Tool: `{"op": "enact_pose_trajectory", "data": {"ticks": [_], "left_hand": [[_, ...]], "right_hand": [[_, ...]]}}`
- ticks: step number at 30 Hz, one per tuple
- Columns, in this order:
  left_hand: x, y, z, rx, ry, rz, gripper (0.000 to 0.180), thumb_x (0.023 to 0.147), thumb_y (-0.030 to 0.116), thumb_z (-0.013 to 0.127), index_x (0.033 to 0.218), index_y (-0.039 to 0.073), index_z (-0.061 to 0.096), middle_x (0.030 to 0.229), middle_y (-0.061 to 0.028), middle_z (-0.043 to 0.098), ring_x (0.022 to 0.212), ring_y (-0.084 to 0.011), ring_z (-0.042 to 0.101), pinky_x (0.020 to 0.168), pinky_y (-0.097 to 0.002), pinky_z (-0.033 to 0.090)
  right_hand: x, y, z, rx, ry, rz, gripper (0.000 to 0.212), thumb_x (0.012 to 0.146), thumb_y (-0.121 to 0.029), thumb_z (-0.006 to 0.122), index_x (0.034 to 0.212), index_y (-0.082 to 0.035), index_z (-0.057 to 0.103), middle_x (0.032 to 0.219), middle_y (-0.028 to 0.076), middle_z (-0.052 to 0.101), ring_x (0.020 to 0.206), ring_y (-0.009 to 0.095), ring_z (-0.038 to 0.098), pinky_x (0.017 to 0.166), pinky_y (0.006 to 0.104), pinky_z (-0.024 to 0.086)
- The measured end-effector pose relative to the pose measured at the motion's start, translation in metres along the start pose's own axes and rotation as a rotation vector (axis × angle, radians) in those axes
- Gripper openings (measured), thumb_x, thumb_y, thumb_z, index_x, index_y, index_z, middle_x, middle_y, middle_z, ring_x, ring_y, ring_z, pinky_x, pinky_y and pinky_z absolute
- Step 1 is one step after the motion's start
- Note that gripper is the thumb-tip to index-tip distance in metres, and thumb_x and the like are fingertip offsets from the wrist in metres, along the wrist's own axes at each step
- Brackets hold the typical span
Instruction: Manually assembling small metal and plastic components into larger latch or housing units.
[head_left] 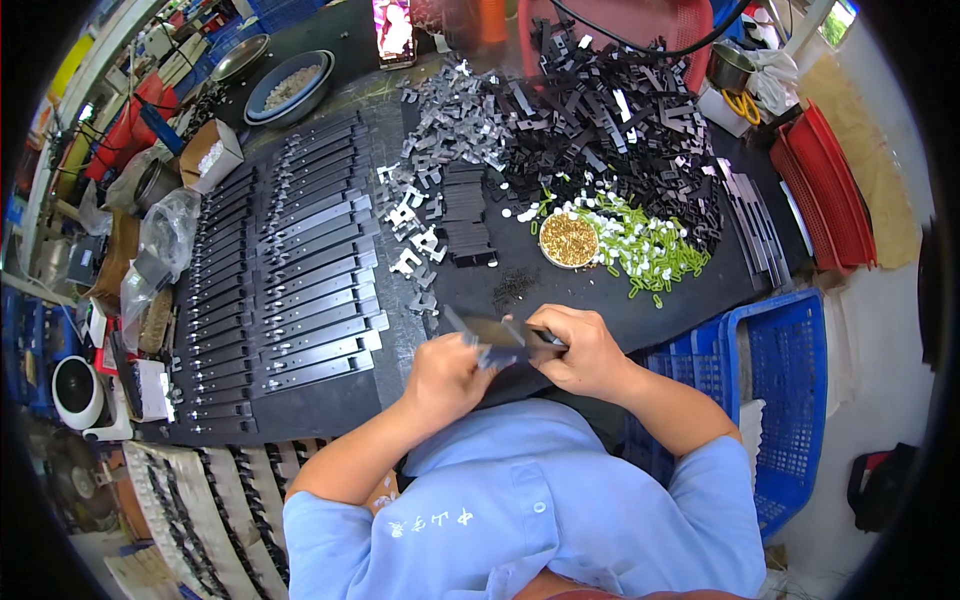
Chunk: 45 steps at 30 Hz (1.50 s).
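Observation:
Close in front of my chest, my left hand (445, 376) and my right hand (582, 350) are both closed around a dark, flat metal piece (515, 338) that spans between them. Motion blurs it, so its exact kind does not show. Just beyond lies a small scatter of tiny black bits (514, 288). A round dish of brass-coloured small parts (569, 240) sits farther off, beside a heap of green oval links and white pieces (650, 250). Bent silver metal clips (410, 230) are strewn ahead of my left hand.
Rows of black and silver slide-like strips (310, 260) cover the left of the table. Black parts (620, 120) are piled before a pink basket (690, 40). Stacked dark strips (465, 210) lie centrally. At right stand blue crates (790, 400) and red trays (825, 190).

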<state>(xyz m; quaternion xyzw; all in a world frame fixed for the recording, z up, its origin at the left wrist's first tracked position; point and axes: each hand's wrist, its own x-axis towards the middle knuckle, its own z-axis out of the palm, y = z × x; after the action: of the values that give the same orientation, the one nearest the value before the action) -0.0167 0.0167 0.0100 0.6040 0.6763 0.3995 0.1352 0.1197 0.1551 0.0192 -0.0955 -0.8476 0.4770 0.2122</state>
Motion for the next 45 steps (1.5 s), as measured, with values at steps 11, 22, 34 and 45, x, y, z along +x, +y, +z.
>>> {"op": "enact_pose_trajectory", "data": {"ticks": [11, 22, 34, 45], "left_hand": [[-0.007, 0.001, 0.015, -0.795, -0.021, -0.577, 0.038, 0.078, 0.007, 0.07, 0.114, 0.001, 0.061, 0.092, -0.006, 0.067, 0.076, -0.006, 0.06, 0.064, -0.0204, 0.048], [-0.013, 0.001, 0.026, -0.643, 0.137, -0.336, 0.036, 0.074, 0.007, 0.074, 0.109, 0.001, 0.063, 0.092, -0.0098, 0.067, 0.073, -0.0085, 0.063, 0.065, -0.0214, 0.051], [-0.006, 0.004, 0.023, -0.291, 0.226, -0.098, 0.038, 0.067, 0.006, 0.077, 0.103, 0.004, 0.066, 0.093, -0.0132, 0.067, 0.065, -0.0139, 0.064, 0.059, -0.0244, 0.052], [-0.006, -0.006, 0.024, -0.014, 0.291, 0.099, 0.042, 0.062, 0.008, 0.078, 0.102, 0.003, 0.066, 0.087, -0.013, 0.066, 0.072, -0.0234, 0.065, 0.062, -0.0291, 0.052]], "right_hand": [[-0.01, 0.0, 0.009, 0.152, 0.102, 0.173, 0.018, 0.075, -0.009, 0.067, 0.089, 0.001, 0.062, 0.076, 0.011, 0.062, 0.065, 0.021, 0.062, 0.059, 0.0307, 0.048], [-0.026, 0.013, 0.015, 0.443, 0.1, 0.309, 0.007, 0.084, -0.001, 0.061, 0.091, 0.002, 0.061, 0.087, 0.008, 0.061, 0.076, 0.01, 0.055, 0.065, 0.0248, 0.044], [-0.028, 0.013, 0.025, 0.765, 0.187, 0.243, 0.013, 0.084, 0.003, 0.058, 0.098, 0.002, 0.06, 0.099, 0.012, 0.059, 0.077, 0.011, 0.057, 0.064, 0.0223, 0.047], [-0.027, 0.017, 0.027, 0.692, 0.157, 0.122, 0.01, 0.084, 0.004, 0.057, 0.095, 0.003, 0.059, 0.095, 0.012, 0.058, 0.077, 0.014, 0.057, 0.067, 0.0244, 0.048]]}}
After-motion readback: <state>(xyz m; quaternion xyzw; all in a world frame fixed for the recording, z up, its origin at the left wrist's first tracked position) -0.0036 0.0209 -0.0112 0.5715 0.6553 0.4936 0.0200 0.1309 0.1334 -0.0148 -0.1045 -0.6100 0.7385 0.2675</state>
